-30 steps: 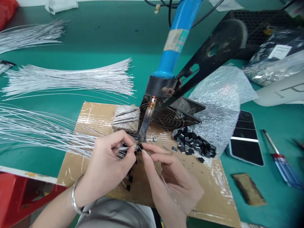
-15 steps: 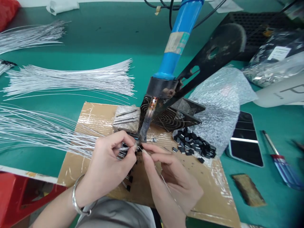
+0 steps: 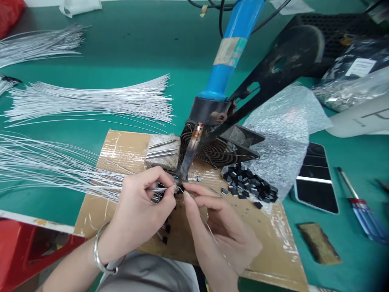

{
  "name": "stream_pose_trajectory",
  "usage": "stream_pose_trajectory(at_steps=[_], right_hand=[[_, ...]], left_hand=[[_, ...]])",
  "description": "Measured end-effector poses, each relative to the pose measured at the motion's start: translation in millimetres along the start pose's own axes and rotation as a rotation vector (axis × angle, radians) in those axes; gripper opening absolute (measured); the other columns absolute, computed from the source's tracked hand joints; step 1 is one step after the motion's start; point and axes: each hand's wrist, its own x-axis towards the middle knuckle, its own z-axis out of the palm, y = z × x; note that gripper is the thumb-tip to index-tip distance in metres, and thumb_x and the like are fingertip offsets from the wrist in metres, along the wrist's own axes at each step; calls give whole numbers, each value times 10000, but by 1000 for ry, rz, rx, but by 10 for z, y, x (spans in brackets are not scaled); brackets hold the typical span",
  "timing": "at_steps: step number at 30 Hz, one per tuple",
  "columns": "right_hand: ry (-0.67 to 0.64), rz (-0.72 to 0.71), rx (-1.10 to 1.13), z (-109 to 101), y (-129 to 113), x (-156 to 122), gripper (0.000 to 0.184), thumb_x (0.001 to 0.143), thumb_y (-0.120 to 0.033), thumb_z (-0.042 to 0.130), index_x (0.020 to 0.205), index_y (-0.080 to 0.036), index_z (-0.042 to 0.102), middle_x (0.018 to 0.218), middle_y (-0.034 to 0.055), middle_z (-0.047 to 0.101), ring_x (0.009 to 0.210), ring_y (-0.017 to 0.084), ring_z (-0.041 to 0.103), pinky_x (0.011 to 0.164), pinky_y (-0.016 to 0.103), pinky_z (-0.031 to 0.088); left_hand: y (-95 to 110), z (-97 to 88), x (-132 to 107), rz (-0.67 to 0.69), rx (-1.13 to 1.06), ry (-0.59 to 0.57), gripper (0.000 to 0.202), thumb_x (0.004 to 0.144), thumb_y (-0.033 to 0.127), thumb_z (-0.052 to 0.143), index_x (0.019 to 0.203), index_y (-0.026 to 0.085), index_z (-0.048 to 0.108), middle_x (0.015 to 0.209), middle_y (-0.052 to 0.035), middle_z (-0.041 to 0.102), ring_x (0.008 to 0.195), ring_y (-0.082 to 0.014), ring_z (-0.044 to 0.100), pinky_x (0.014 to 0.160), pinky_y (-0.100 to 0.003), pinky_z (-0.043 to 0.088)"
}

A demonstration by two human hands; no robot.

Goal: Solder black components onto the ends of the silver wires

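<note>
My left hand (image 3: pixel 146 209) is closed in a pinch on a thin wire (image 3: pixel 158 190), its end held below the soldering iron tip (image 3: pixel 184 174). My right hand (image 3: pixel 223 233) pinches a strand of solder wire (image 3: pixel 214 238), which trails down across the palm. Both sets of fingertips nearly meet under the tip, and the exact joint there is too small to make out. The blue-handled soldering iron (image 3: pixel 221 77) points downward in a black metal stand (image 3: pixel 273 77). Finished-looking wire ends with black pieces (image 3: pixel 165 239) lie partly hidden beneath my left hand.
Cardboard (image 3: pixel 273 251) covers the work area. A sponge block (image 3: pixel 162 151) with metal rods sits near a fan (image 3: pixel 215 152). Small black parts (image 3: pixel 249 184) lie on bubble wrap (image 3: pixel 279 134). White wire bundles (image 3: pixel 91 101) lie left; a phone (image 3: pixel 316 178) and screwdriver (image 3: pixel 361 211) lie right.
Both hands keep the same grips under the iron tip. The iron, its stand and my right hand appear slightly farther right in view.
</note>
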Motion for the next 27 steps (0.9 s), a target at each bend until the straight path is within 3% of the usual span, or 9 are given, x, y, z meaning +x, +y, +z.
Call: stream_pose_trajectory(at_steps=[12,27], right_hand=[[-2,-18,24,4,15,-12,120,884,-111,785,848,-223,758,999,39,841,888,183,806,864,307,638],[-39,5,27,-12,42,-28,163,902,-118,766,795,-221,697,1005,17,841,896,149,805,843,238,610]], left_hand=[[29,8,24,-12,-1,-16,163,818,273,578,690,189,631,815,-109,766,615,-169,612,471,-249,315],[-65,19,41,-64,-47,-32,151,792,290,596,695,187,648,765,-77,729,576,-139,513,497,-259,312]])
